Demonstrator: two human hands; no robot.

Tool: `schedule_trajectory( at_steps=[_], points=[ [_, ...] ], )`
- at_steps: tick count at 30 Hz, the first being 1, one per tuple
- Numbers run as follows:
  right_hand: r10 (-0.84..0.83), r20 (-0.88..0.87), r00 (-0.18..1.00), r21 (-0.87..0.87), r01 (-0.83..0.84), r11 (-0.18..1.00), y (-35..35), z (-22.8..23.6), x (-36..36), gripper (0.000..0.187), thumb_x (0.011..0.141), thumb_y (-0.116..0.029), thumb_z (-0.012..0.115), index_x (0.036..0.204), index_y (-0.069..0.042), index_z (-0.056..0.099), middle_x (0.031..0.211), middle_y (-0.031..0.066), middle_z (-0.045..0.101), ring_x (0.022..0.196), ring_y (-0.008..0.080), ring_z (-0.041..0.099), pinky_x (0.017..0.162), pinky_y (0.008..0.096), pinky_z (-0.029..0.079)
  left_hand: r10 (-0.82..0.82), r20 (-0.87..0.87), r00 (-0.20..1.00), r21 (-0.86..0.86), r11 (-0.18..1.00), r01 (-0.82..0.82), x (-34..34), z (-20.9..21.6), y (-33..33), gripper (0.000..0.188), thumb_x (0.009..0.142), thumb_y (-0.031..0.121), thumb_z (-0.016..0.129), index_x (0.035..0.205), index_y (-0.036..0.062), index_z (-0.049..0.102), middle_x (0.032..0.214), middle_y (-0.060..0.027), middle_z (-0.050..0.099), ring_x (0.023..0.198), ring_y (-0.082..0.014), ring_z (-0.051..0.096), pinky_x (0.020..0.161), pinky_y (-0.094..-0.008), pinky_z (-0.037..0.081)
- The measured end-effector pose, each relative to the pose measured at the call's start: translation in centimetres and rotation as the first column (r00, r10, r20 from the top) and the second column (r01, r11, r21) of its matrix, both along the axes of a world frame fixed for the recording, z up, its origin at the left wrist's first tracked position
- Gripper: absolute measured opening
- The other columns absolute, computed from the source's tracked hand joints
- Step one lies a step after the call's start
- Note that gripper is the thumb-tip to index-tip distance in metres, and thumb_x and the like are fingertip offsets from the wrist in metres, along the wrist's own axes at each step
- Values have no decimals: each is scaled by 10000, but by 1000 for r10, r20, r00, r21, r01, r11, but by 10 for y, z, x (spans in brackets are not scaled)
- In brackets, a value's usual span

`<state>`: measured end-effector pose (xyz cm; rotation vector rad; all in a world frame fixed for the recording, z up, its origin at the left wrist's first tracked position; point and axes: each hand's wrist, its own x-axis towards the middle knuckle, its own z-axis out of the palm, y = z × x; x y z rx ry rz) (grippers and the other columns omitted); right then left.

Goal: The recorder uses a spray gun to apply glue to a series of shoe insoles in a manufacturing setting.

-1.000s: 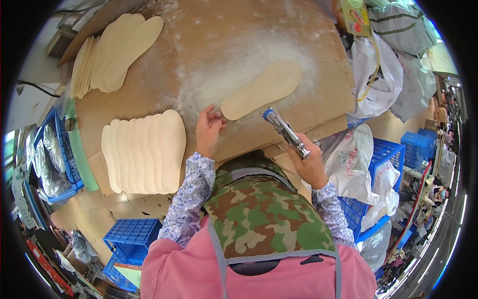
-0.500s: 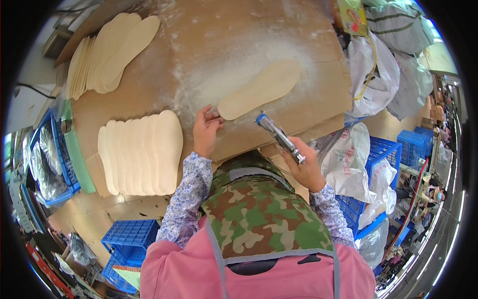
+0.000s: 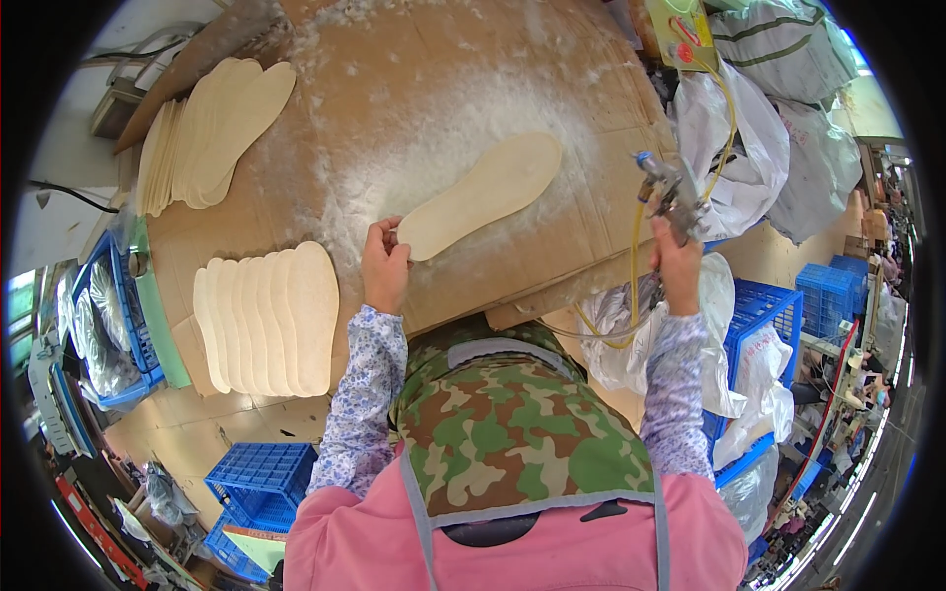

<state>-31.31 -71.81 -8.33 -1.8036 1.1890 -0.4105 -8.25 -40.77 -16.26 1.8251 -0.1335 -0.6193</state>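
A cream insole (image 3: 483, 195) lies slantwise on the powder-dusted cardboard (image 3: 443, 59). My left hand (image 3: 385, 274) has its thumb and fingers closed on the insole's near left end. My right hand (image 3: 677, 274) grips a metal spray gun (image 3: 675, 197) with a blue tip, held off to the right of the insole, over the cardboard's right edge. From the gun a yellow hose (image 3: 636, 256) hangs in a loop. To the left, an overlapping row of insoles (image 3: 271, 320) rests on the cardboard, and a fanned pile of insoles (image 3: 212, 133) sits farther back.
Blue plastic crates (image 3: 261, 483) stand on the floor at lower left, with another blue crate (image 3: 764, 310) at right. White plastic bags (image 3: 734, 148) crowd the table's right side. A yellow box (image 3: 682, 32) is at the far right corner; a blue basket (image 3: 148, 364) borders the left.
My left hand has closed on the insole's end. My right hand has swung outward and forward with the spray gun, turning it upright. The view has shifted slightly.
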Motion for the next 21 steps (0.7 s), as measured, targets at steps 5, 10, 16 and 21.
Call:
schedule_trajectory(
  at_steps=[5, 10, 16, 21],
  points=[
    [-10, 237, 971, 174, -33, 984, -106, -44, 7, 337, 902, -324, 606, 1056, -29, 657, 862, 36, 677, 471, 44, 442, 412, 201, 336, 87, -298, 951, -336, 923, -190, -10, 42, -13, 369, 784, -19, 439, 1139, 7, 536, 959, -38, 543, 818, -109, 547, 731, -249, 494],
    [-34, 249, 968, 310, -46, 950, -162, -82, 35, 464, 886, -428, 606, 1048, 6, 637, 898, 71, 679, 540, 56, 502, 459, 212, 388, 142, -227, 964, -406, 886, -226, -35, 89, -5, 339, 799, -12, 412, 1116, 2, 532, 1005, -32, 558, 898, -107, 543, 791, -266, 477],
    [36, -402, 915, -392, -208, 896, -177, -117, 21, 673, 817, -560, 596, 940, 101, 611, 942, 241, 629, 907, 419, 569, 810, 468, 432, 182, -140, 973, -125, 972, -200, -51, 72, 33, 368, 817, 19, 446, 1180, 0, 496, 1089, -52, 542, 950, -134, 554, 803, -306, 511],
    [80, -79, 994, -715, -112, 690, -75, -65, 50, 240, 761, -252, 708, 916, -73, 675, 890, 130, 637, 884, 276, 603, 765, 411, 463, 263, -193, 945, -144, 945, -292, -68, 40, 48, 366, 855, 27, 473, 1220, 13, 459, 1111, -63, 539, 974, -144, 562, 814, -318, 533]
  ],
)
